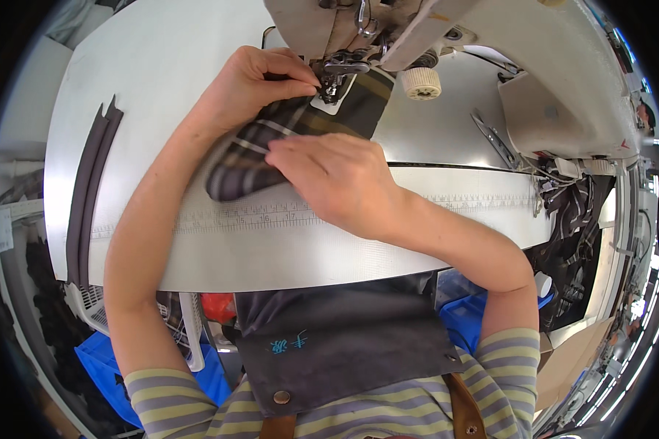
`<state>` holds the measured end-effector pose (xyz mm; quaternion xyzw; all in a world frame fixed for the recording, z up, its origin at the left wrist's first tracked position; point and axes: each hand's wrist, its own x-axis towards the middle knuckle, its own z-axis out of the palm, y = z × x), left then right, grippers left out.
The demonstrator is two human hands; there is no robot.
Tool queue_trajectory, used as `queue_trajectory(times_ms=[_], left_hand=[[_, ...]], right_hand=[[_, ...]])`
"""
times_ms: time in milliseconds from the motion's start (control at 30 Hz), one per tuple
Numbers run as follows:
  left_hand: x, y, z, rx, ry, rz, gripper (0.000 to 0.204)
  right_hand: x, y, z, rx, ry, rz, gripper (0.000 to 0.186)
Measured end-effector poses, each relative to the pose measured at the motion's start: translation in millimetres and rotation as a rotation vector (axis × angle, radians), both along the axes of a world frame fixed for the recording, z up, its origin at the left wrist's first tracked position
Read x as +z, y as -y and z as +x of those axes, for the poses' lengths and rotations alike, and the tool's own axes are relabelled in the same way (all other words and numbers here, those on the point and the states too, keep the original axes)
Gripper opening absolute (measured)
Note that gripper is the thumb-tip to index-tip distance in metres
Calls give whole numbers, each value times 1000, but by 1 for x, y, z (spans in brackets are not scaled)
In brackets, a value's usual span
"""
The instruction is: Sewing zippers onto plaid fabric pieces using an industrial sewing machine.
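Note:
Under the sewing machine's presser foot [332, 86] lies plaid fabric [238, 168] in black, grey, olive and white, its lower end folded and rounded. My left hand [260, 84] is beside the foot's left side, thumb and forefinger pinched on the fabric close to the needle area. Lower and to the right, my right hand [329, 183] has its fingers curled and pressed together on the fabric, hiding part of it. The needle tip is too small to make out.
Two long dark strips [91, 190] lie at the white table's [234, 256] left. Scissors [494, 139] rest on the metal bed right of the foot. Below the table are a white basket [194, 329], blue bins [99, 366] and a cardboard box [571, 358]. Dark fabric [571, 212] hangs at the right.

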<state>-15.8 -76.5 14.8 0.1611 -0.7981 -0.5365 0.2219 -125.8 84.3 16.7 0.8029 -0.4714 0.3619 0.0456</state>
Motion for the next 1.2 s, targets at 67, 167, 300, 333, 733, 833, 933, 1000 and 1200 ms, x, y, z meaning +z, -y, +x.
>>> queue_trajectory(times_ms=[67,167,300,333,733,833,933,1000,1200], left_hand=[[0,3,1,-22,8,-2,10],[1,-10,3,46,19,-47,10],[-2,-37,0,276,0,-135,10],[2,-39,-3,317,47,-89,11],[10,-30,-1,285,82,38,14],[11,-32,-2,302,96,19,14],[9,-31,-3,294,86,16,13],[11,-31,-3,296,97,28,13],[12,-32,-3,296,103,94,13]], right_hand=[[12,7,0,-38,179,88,18],[14,-4,-17,101,194,63,22],[11,-27,-49,235,-10,162,26],[5,-30,-54,245,-67,205,27],[-5,-6,-37,62,-254,305,71],[-6,-5,-32,49,-231,307,70],[-7,-5,-33,62,-235,353,75],[-5,-4,-33,64,-233,362,75],[-4,-4,-33,68,-201,314,70]])
